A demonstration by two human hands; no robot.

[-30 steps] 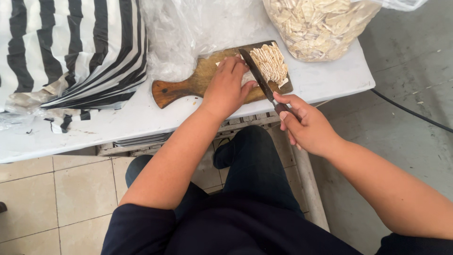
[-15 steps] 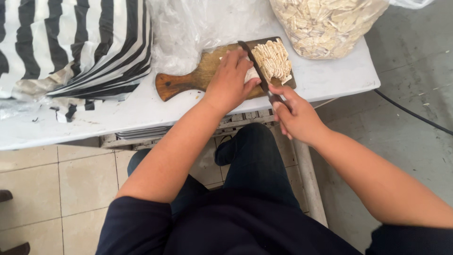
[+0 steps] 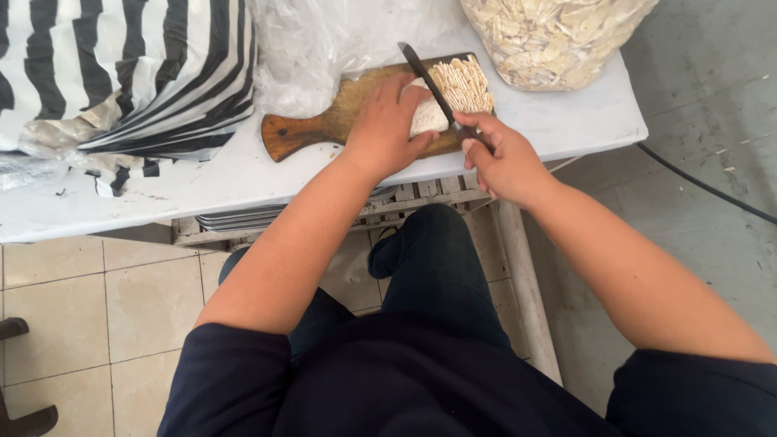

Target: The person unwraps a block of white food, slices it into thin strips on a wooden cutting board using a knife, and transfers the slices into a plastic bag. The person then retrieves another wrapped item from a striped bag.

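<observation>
Left hand [image 3: 387,129] presses the pale block [image 3: 426,117] onto the cutting board [image 3: 324,129], grip clasping it. Right hand [image 3: 502,158], at its 3 o'clock, grip clenched on the knife [image 3: 429,81].

Soft, even daylight is filling the scene, casting only faint shadows under the table [image 3: 243,174], glare is whitening its top, and everything is staying fairly sharp with slight wide-angle stretching at the edges.

The left hand [image 3: 388,125] hides most of the pale block [image 3: 427,117]; the bag of slices [image 3: 550,40] runs off the top edge.
</observation>
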